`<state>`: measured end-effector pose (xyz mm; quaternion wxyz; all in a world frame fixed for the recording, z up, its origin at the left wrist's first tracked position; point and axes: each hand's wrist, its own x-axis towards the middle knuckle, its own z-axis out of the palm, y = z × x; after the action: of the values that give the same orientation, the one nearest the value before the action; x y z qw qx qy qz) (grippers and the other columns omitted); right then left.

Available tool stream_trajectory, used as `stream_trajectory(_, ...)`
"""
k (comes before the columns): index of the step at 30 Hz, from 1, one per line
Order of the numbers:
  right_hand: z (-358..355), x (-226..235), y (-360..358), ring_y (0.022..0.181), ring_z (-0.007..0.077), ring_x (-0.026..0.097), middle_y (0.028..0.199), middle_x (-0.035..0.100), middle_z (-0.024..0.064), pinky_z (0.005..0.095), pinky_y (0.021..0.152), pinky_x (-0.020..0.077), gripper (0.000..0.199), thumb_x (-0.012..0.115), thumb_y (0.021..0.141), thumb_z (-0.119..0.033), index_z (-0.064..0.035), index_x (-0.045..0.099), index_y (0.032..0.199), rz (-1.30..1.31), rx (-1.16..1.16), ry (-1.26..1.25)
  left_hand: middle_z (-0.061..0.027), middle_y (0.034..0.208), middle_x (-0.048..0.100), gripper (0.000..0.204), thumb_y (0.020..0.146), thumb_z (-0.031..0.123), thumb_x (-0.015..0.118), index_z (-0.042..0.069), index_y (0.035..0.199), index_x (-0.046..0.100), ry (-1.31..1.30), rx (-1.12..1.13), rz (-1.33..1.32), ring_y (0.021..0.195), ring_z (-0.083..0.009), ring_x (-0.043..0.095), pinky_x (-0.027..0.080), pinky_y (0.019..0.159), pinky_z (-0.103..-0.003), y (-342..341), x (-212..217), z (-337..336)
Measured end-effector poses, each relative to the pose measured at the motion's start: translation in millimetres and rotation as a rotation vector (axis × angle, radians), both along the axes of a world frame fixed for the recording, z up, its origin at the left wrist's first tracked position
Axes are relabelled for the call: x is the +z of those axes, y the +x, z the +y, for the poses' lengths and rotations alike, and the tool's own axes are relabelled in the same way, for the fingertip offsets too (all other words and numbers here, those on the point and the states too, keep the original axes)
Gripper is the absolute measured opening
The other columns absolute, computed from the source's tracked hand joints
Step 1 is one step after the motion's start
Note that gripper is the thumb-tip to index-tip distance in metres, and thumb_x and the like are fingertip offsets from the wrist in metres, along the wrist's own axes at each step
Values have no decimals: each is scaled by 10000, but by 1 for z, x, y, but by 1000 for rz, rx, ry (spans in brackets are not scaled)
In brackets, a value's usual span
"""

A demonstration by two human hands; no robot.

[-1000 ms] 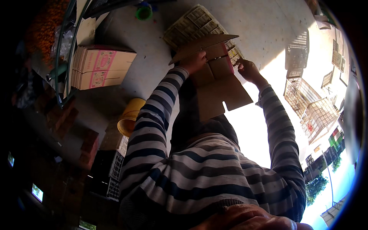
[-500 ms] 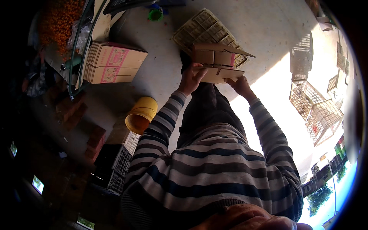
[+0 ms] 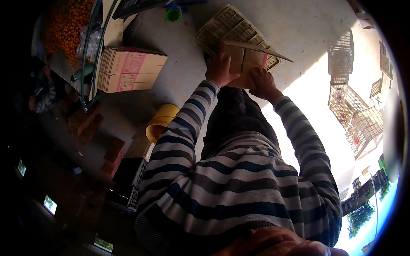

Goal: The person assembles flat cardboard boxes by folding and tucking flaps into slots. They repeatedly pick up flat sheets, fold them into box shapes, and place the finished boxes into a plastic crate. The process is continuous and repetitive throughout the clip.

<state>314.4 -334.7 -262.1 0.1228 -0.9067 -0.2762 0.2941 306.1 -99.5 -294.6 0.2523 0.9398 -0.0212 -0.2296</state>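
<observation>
A brown cardboard box (image 3: 244, 59) with a pink printed edge is in front of me, above my legs and partly over a pale plastic crate (image 3: 230, 26). My left hand (image 3: 219, 69) grips the box's left side, its thumb reaching across the near face. On the near right part is my right hand (image 3: 263, 83), fingers bent over the cardboard. One flap sticks out to the far right. The near flaps look folded over, and the hands hide parts of them.
Flattened printed cartons (image 3: 139, 70) stand stacked at the left beside a green metal frame (image 3: 83, 87). Near my left forearm sits a yellow bucket (image 3: 165, 117). A green tub (image 3: 173, 15) is at the back, small orange fruit (image 3: 66, 32) far left, wire-like crates (image 3: 354, 113) at the right.
The near flap, raised and held between both hands before, is now folded down. My left hand has moved farther along the left side, and my right hand has come inward onto the box.
</observation>
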Motion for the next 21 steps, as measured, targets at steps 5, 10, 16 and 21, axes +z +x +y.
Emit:
stream_trajectory(5, -4, -6, -5, 1111, 381, 587, 1210, 563, 196, 466, 924, 512, 690, 813, 636, -277, -62, 544, 1234, 94, -31, -12, -176, 1412, 453, 866, 614, 609, 830, 109, 1276, 583, 70, -416, -61, 1327, -361, 427, 392, 1028, -505, 1, 28, 6)
stream_trajectory(10, -4, 2, 25, 1086, 338, 625, 1160, 638, 147, 441, 929, 519, 670, 850, 639, -344, -104, 622, 1222, 280, -43, -30, -148, 1288, 546, 704, 635, 572, 833, 107, 1134, 662, -32, -539, 187, 1212, -354, 523, 443, 986, -483, 35, 19, 4)
stream_trajectory(16, -9, -27, 59, 1074, 324, 650, 1133, 673, 159, 439, 878, 537, 637, 830, 683, -398, -156, 647, 1244, 277, -104, -39, -123, 1077, 639, 543, 674, 543, 818, 90, 955, 715, 50, -605, -22, 1126, -300, 584, 472, 955, -472, 63, -22, 1)
stream_trajectory(21, -38, -41, 34, 876, 267, 699, 967, 712, 125, 395, 754, 551, 398, 792, 793, -348, -55, 684, 1040, 212, -552, 278, -140, 1148, 657, 463, 782, 487, 772, 71, 977, 715, -346, -105, 191, 1167, -288, 579, 478, 946, -418, 67, -20, 9)
